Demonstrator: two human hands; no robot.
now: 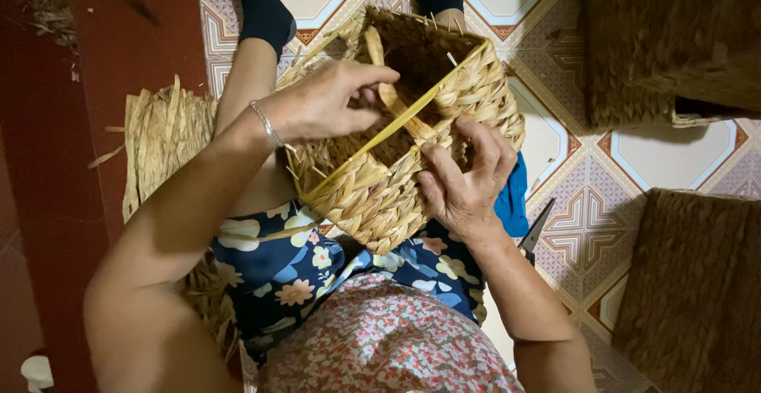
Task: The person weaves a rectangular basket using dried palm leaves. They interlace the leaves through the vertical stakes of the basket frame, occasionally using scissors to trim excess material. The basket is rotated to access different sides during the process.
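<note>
A person sits with a half-woven straw basket resting on the lap, its open mouth turned up and away toward the feet. The basket is boxy, plaited from thick pale-yellow twisted strands, with loose ends sticking up along the far rim.

The left hand reaches over the near rim, its grip closed on a flat straw strand pinched between thumb and fingertips just inside the opening. A thin silver bracelet sits on that wrist. The right hand lies against the basket's right wall, fingers spread and pressing on the weave, thumb along the rim; its grip is open, holding nothing but steadying the basket. A long yellow strip runs slantwise across the opening between the two hands.

The person wears a dark blue floral garment over the legs and a pink flowered top. A bundle of loose straw lies on the floor beside the left arm. Scissors lie on the patterned tile floor just beside the right forearm. Two dark brown woven baskets stand on the floor to the right, well apart from the hands.
</note>
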